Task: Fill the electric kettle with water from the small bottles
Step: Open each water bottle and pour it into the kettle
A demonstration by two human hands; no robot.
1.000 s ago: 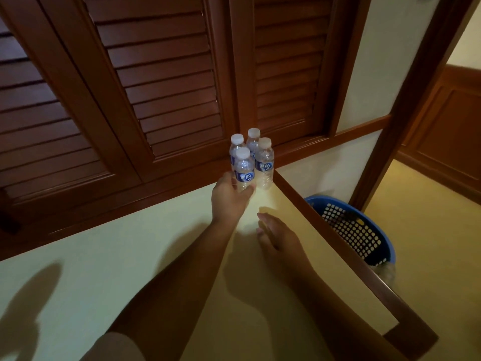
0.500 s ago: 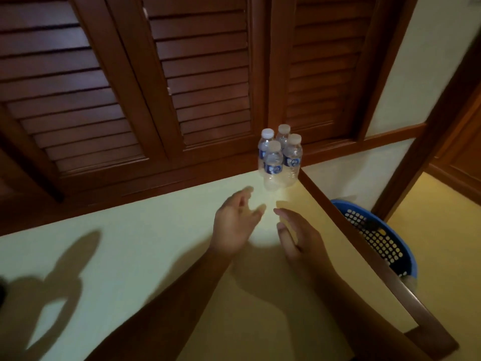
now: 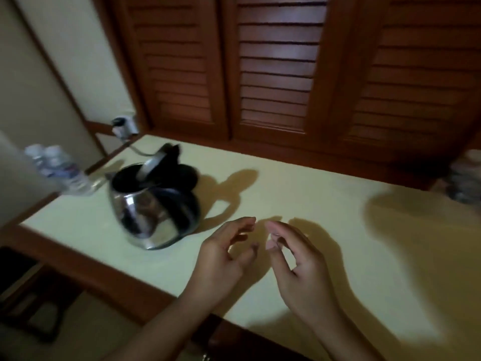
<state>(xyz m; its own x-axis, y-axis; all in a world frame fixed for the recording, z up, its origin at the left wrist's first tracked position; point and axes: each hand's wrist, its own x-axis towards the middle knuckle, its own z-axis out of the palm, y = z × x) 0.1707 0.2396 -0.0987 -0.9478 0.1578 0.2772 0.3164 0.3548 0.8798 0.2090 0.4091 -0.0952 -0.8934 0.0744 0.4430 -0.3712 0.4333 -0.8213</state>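
The stainless electric kettle [image 3: 153,204] is standing on the pale desk [image 3: 299,194] with its lid tilting open, left of both hands. Two small bottles [image 3: 56,170] are sitting at the desk's far left corner, their labels blurring beyond reading. The left hand [image 3: 223,259] and right hand [image 3: 296,259] are hovering empty, fingers loosely spreading. Louvred wooden doors [image 3: 273,66] are standing behind.
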